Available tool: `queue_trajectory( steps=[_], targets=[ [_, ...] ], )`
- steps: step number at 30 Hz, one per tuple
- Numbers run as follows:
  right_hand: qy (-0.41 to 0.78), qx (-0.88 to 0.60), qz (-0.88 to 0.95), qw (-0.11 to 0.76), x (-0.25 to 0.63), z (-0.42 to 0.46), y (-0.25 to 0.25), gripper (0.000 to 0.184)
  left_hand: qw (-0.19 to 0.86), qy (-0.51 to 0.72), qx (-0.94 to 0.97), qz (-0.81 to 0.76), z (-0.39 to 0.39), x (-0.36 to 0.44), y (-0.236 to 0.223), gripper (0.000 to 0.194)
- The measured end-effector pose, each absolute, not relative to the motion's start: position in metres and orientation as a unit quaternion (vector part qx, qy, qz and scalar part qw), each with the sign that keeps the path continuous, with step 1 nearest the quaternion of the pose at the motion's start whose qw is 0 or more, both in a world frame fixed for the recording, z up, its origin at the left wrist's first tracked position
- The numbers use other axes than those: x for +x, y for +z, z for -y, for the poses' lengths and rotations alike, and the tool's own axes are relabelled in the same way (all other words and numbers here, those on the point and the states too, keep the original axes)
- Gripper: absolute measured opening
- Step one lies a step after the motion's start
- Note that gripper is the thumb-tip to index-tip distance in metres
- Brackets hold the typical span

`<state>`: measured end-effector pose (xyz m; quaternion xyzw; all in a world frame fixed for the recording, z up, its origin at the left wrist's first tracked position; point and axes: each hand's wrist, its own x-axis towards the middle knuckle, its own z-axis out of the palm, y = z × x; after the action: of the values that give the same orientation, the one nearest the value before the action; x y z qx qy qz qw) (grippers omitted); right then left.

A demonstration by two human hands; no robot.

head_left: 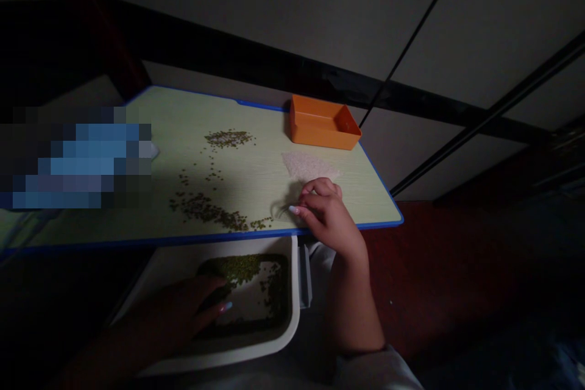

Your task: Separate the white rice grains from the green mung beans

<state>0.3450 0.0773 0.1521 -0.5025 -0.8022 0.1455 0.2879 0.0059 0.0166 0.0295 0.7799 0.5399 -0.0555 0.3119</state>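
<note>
My right hand [324,210] is over the near edge of the table, its fingers curled in and the thumb pressed to them. A thin, dim, curved shape shows beside the thumb; I cannot tell whether it is a tool or shadow. Just beyond the hand lies a pile of white rice-like grains [308,164]. Small green beans are scattered in a near patch [214,213] and a far patch [228,138]. My left hand [203,304] reaches into a white basin [295,311] below the table, thumb and fingers apart, beside a heap of green beans [242,268].
An orange open box [324,131] stands at the table's back right corner. The pale table [256,183] has a blue rim. A pixelated blue patch [91,158] covers its left end. Light panels [292,6] rise behind, and a dark red floor [425,268] lies to the right.
</note>
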Motion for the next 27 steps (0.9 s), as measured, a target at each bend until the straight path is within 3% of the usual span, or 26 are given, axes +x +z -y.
queue_trajectory(
  steps=[10,27],
  targets=[
    [0.157,-0.511,0.799,0.275,0.339,-0.080,0.151,0.025,0.325,-0.060,0.776,-0.537,-0.017,0.010,0.036,0.065],
    [0.177,-0.482,0.815,0.270,0.326,-0.083,0.148,0.025,0.325,-0.040,0.781,-0.532,-0.015,0.009,0.034,0.063]
  ],
)
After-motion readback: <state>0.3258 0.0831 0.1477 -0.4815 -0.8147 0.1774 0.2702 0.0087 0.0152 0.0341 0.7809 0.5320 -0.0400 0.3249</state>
